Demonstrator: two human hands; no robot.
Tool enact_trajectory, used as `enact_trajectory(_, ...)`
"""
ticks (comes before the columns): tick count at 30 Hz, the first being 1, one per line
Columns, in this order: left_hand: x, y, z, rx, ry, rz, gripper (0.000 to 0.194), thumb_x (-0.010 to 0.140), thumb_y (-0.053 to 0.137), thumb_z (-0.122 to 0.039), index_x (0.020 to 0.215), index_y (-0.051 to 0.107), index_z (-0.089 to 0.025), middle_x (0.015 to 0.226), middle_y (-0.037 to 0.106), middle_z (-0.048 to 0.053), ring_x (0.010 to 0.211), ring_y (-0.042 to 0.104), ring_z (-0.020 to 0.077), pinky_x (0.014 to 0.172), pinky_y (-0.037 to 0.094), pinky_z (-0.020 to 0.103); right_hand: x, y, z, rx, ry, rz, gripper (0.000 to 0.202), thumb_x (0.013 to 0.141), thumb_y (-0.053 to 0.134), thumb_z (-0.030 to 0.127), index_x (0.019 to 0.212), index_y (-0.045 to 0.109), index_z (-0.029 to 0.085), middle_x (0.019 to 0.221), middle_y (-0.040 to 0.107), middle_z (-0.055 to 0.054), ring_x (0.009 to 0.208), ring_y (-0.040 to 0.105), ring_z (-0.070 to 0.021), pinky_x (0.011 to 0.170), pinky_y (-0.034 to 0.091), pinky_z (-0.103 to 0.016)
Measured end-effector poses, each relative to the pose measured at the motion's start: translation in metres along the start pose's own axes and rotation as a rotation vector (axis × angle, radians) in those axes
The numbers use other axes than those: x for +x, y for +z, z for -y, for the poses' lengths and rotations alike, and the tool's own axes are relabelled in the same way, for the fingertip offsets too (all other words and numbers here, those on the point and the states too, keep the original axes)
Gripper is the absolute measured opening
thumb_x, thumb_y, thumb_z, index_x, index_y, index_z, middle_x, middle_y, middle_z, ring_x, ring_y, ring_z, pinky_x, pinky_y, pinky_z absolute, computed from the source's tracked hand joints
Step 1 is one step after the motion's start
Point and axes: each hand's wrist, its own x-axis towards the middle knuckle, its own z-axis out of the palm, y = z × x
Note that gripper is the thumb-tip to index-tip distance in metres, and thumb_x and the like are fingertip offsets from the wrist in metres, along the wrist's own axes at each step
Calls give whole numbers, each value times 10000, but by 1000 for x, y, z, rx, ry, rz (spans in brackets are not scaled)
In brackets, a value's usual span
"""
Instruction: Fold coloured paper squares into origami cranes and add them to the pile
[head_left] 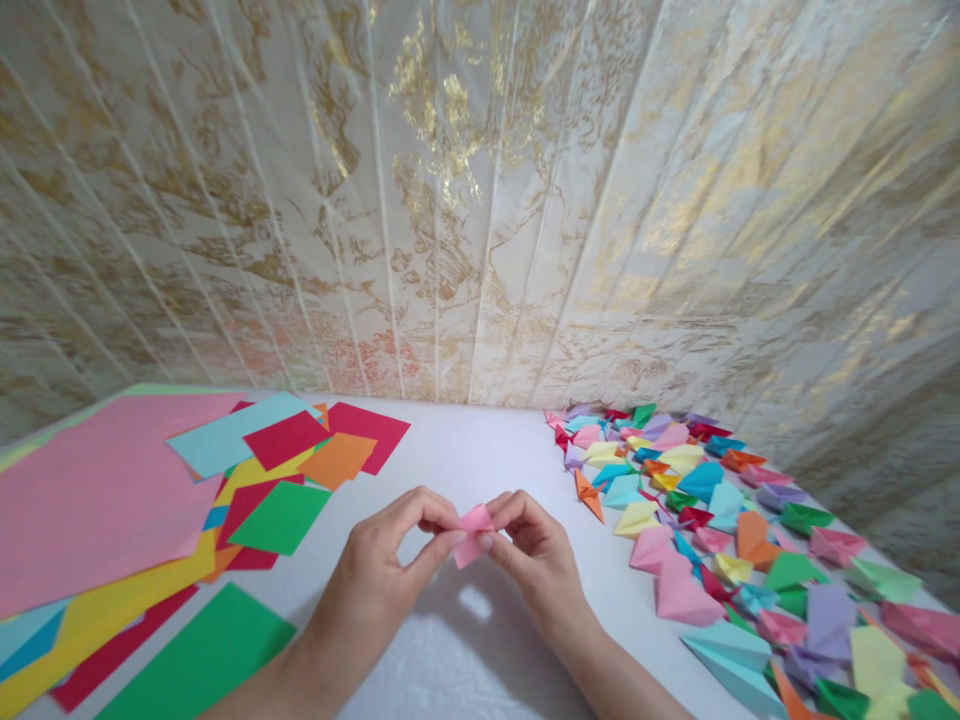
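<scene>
A small folded piece of pink paper (471, 549) is held up above the white table, between both hands. My left hand (401, 550) pinches its left side with thumb and forefinger. On the right side, the thumb and forefinger of my right hand (532, 555) grip it the same way. The fingertips of the two hands are close together but apart, with pink paper showing above and below them. The shadow of the hands falls on the table (450, 640) underneath.
Coloured sheets lie at the left: a large pink sheet (112, 490), a green sheet (202, 655), a smaller green piece (280, 517) and red and orange pieces. Many folded paper shapes, among them a pink one (684, 590), cover the right side. A gold-patterned curtain (450, 200) hangs behind.
</scene>
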Motion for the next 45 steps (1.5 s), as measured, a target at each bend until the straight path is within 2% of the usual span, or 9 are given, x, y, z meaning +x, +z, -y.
enact_trajectory(7, 1, 2, -1, -19, -153, -40, 128, 829, 664, -297, 731, 630, -221, 698, 673, -47, 673, 645, 132, 651, 477, 211, 1, 2, -1, 64, 70, -75, 279, 716, 840, 325, 794, 597, 213, 714, 590, 49, 666, 525, -110, 636, 397, -225)
enact_trajectory(11, 1, 2, -1, -17, -191, -57, 123, 809, 678, -311, 734, 625, -229, 693, 654, -54, 681, 638, 135, 656, 478, 216, 0, 2, 3, 13, 141, 15, 286, 747, 804, 394, 907, 656, 209, 762, 616, 23, 712, 546, -131, 674, 401, -250)
enact_trajectory(14, 2, 1, -1, -2, -207, -31, 152, 813, 684, -338, 733, 612, -231, 688, 643, -56, 674, 628, 136, 660, 474, 225, -2, 2, 6, -122, 168, 99, 260, 834, 705, 436, 784, 681, 181, 754, 608, -1, 732, 533, -149, 715, 393, -280)
enact_trajectory(21, 4, -2, -7, 13, -228, 106, 150, 838, 663, -363, 929, 641, -245, 878, 664, -33, 845, 614, 160, 781, 457, 252, -1, -1, 7, -191, 152, 59, 322, 860, 663, 454, 703, 657, 172, 702, 570, 7, 705, 505, -150, 708, 383, -282)
enact_trajectory(25, 4, -2, -11, 17, -238, 153, 265, 882, 607, -404, 699, 600, -212, 709, 573, -39, 721, 569, 148, 698, 422, 244, -2, 2, 11, -251, 128, 80, 329, 873, 650, 453, 699, 654, 173, 703, 577, 6, 701, 499, -147, 705, 379, -276)
enact_trajectory(30, 4, -3, -12, 29, -244, 154, 277, 877, 594, -345, 641, 562, -204, 675, 541, -44, 664, 538, 137, 640, 391, 237, -2, 3, 13, -283, 89, 122, 332, 911, 596, 451, 724, 663, 185, 748, 583, -5, 727, 510, -154, 705, 377, -275)
enact_trajectory(35, 6, -3, -15, 37, -269, 230, 252, 842, 591, -274, 602, 566, -202, 658, 553, -44, 642, 530, 136, 604, 376, 236, 0, -2, 7, -219, 135, 51, 285, 839, 680, 441, 710, 632, 191, 666, 566, 20, 657, 470, -140, 650, 361, -263)
enact_trajectory(40, 7, -3, -16, -10, -326, 246, 258, 857, 583, -317, 626, 600, -202, 663, 580, -42, 636, 527, 138, 601, 385, 234, 1, 2, 10, -83, 191, -4, 376, 788, 716, 501, 658, 557, 186, 615, 500, 44, 599, 412, -114, 598, 328, -244)
enact_trajectory(45, 5, -2, -12, -83, -356, 238, 283, 861, 579, -358, 639, 643, -196, 651, 609, -30, 662, 559, 151, 652, 414, 242, 1, 6, 18, -50, 334, 143, 448, 724, 749, 576, 692, 567, 168, 619, 519, 46, 584, 423, -100, 589, 326, -233)
